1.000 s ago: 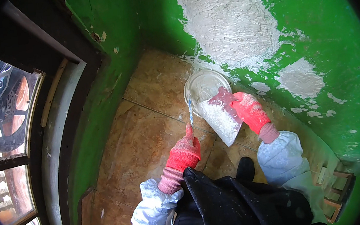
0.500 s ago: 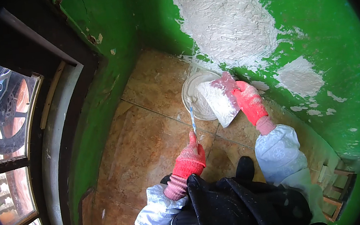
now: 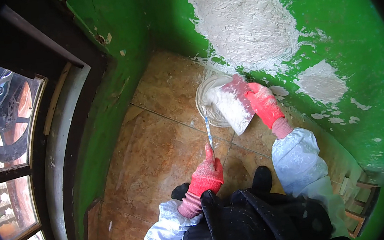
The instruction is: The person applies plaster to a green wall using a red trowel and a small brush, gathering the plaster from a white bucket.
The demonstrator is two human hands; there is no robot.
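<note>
My left hand (image 3: 208,171), in a red glove, is closed around a thin stick-like tool with a blue-and-white handle (image 3: 208,130). Its far end reaches into a round white tub (image 3: 197,98) of pale wet plaster on the floor; the tip is lost in the mix. My right hand (image 3: 265,103), gloved alike, grips a broad flat spreader (image 3: 237,86) at its pinkish upper edge. White plaster coats the spreader's face, which lies tilted over the tub's right side and hides part of it.
A green wall (image 3: 356,37) rises on the right and far side, with large rough plaster patches (image 3: 245,20). Brown floor tiles (image 3: 156,138) surround the tub. My shoes (image 3: 261,178) are close by. A dark-framed glass door (image 3: 6,153) stands at the left, a wooden frame (image 3: 364,200) at the lower right.
Both hands keep their grips. The thin tool has shifted slightly within the tub, and my left hand has moved a little to the right and down with it.
</note>
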